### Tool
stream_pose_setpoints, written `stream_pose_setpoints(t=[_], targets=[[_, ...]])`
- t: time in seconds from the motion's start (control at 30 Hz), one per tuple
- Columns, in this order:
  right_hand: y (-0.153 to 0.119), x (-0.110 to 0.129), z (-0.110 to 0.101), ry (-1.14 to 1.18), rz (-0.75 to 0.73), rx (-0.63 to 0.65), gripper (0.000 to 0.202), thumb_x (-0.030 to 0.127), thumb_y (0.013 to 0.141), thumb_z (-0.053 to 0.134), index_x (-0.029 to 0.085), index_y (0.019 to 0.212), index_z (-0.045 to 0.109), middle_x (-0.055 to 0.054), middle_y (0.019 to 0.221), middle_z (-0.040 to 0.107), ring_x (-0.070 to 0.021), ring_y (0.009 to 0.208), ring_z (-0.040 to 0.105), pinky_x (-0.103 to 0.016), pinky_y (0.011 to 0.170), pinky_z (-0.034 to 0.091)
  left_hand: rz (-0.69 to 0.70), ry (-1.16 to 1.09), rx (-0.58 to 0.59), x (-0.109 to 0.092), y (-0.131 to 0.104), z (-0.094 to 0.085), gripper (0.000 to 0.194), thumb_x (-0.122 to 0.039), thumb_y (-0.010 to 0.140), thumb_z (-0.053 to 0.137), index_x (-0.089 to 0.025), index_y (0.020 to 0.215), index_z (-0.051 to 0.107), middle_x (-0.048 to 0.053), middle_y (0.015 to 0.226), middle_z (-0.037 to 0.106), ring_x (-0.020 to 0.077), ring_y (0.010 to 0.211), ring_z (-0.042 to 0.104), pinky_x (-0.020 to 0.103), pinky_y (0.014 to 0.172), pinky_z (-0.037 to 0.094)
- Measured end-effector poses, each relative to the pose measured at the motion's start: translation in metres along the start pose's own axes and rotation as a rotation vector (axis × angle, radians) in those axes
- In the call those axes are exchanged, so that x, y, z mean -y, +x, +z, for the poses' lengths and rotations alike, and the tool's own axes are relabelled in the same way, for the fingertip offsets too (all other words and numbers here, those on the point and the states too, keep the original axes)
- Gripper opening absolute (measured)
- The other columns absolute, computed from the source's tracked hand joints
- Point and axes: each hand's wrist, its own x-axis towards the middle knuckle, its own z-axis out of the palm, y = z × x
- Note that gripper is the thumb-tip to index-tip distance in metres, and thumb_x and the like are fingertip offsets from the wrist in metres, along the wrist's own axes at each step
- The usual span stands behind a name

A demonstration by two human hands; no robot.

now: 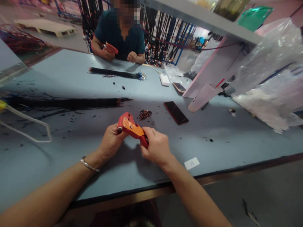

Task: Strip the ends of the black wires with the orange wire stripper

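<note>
Our right hand [156, 145] grasps the wire stripper [133, 127]; beside that grip, our left hand [110, 140] holds its head, apparently steadying.

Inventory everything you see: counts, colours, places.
Hand tools: two, reddish, centre and far side.
Wire bundles: two, black, left and far side.
Scrap pile: one, black and coppery, centre.
Phones: two, dark, right of pile.
Box: one, white, near farther phone.
Cup: one, whitish, right of phones.
Slip: one, white, lower right.
Plastic bags: several, clear, far right.
Packet: one, green, upper right.
Hanging cables: many, black, background.
Table: one, bluish, centre.
Co-worker: one, dark shirt, opposite.
Bracelet: one, silver, left wrist.
Left grip: one, bare, tool's head.
Right grip: one, bare, tool's handle.
</note>
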Motion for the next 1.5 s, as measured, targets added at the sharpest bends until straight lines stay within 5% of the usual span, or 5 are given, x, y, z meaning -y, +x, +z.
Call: stream_pose_setpoints(t=[0.87,0.97,1.1,1.33,1.5], targets=[[0.021,-0.001,0.005,-0.054,0.228,0.221,0.017,0.026,0.081,0.055,0.017,0.094,0.06,-0.009,0.078,0.072,-0.0233,0.068,0.066,-0.03,0.061,0.038,-0.149,-0.164,-0.015,-0.001,0.017,0.008,0.045,-0.053,0.054,0.084,-0.016,0.078,0.075,0.003,0.073,0.069,0.0161,0.068,0.054,0.025,0.063,0.042],[0.023,-0.002,0.003,0.165,0.306,0.157,0.009,0.027,0.079,0.058,0.018,0.081,0.059,-0.005,0.069,0.067,-0.0214,0.064,0.063,-0.03,0.062,0.04,-0.156,-0.118,-0.023,-0.006,0.016,0.01,0.034,-0.046,0.061,0.08,-0.016,0.072,0.072,-0.002,0.06,0.059,0.0104,0.055,0.042,0.022,0.051,0.031],[0.024,-0.009,-0.001,0.808,0.515,0.18,0.011,0.028,0.074,0.059,0.019,0.071,0.054,0.0,0.061,0.06,-0.0168,0.055,0.06,-0.027,0.056,0.045,-0.184,-0.133,-0.027,-0.004,0.015,0.011,0.025,-0.039,0.069,0.074,-0.016,0.071,0.066,-0.007,0.05,0.041,0.0073,0.047,0.027,0.022,0.045,0.018],[0.016,-0.02,-0.004,1.703,0.662,0.359,0.031,0.024,0.068,0.064,0.013,0.097,0.061,-0.003,0.075,0.07,-0.0177,0.062,0.068,-0.029,0.062,0.055,-0.113,-0.05,-0.05,0.0,0.013,0.005,0.021,-0.037,0.073,0.069,-0.017,0.073,0.064,-0.006,0.054,0.043,0.0091,0.049,0.03,0.023,0.047,0.022],[0.018,-0.035,-0.008,1.933,0.824,0.113,0.023,0.018,0.074,0.053,0.013,0.093,0.064,-0.006,0.079,0.072,-0.0197,0.071,0.071,-0.033,0.068,0.059,-0.014,0.166,-0.191,-0.006,0.014,-0.004,0.018,-0.038,0.073,0.067,-0.021,0.069,0.063,-0.003,0.063,0.054,0.0137,0.059,0.042,0.026,0.055,0.031]])
